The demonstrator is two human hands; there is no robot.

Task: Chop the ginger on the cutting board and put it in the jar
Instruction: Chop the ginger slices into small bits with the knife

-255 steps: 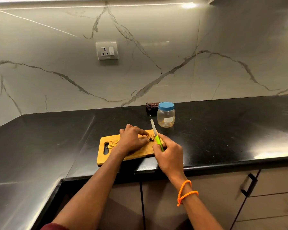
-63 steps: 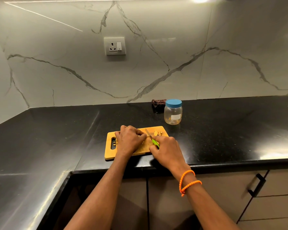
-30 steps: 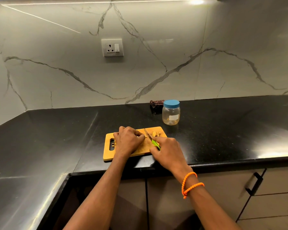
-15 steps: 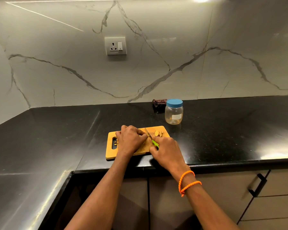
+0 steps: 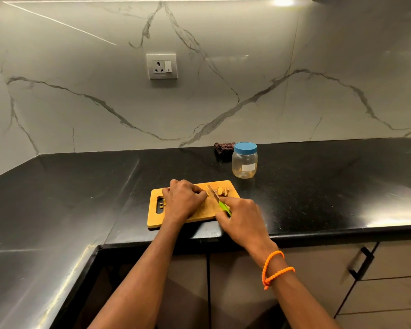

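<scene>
Back wall (image 5: 223, 91): pale marble-look panels, grey veining, vertical seam right of centre. Wall socket (image 5: 161, 66): white, with switch, mounted on back wall left of centre. Light strip (image 5: 152, 0): along top edge, bright spot at right. Table (image 5: 318, 186): black, glossy, L-shaped, returns along left side. Cabinets (image 5: 389, 269) below table: beige fronts, black bar handles (image 5: 362, 263).

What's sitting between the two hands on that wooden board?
In the head view, the knife blade, held by the right hand, slants between it and the left hand. Otherwise only bare cutting board shows there.
</scene>
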